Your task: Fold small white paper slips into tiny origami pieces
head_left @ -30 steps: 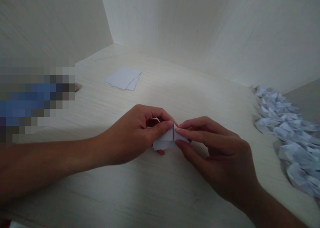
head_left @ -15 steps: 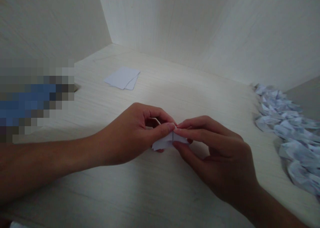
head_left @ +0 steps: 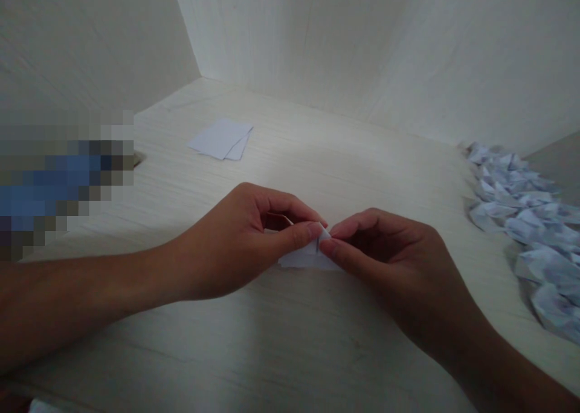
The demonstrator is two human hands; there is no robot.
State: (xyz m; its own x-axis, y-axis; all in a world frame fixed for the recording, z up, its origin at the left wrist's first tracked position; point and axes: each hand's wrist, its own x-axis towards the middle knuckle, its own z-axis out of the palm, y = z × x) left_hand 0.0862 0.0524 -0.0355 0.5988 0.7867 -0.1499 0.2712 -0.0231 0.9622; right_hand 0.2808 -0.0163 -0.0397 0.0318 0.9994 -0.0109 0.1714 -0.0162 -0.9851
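A small piece of folded white paper is held between my two hands, low over the pale tabletop. My left hand pinches its left part, the thumb lying on top near the upper point. From the other side, my right hand grips the paper's right part between thumb and fingertips. A dark crease line runs down the paper between the two thumbs. My fingers and thumbs hide much of the folded shape.
Flat white paper sheets lie overlapping at the back left. Along the right edge sits a pile of folded white paper pieces. Pale panels rise behind the tabletop. A blurred-out blue patch is at the left.
My right thumb has moved up onto the paper beside the left thumb, and the right fingers have shifted behind it. The paper's visible flaps have changed shape. The view has shifted slightly.
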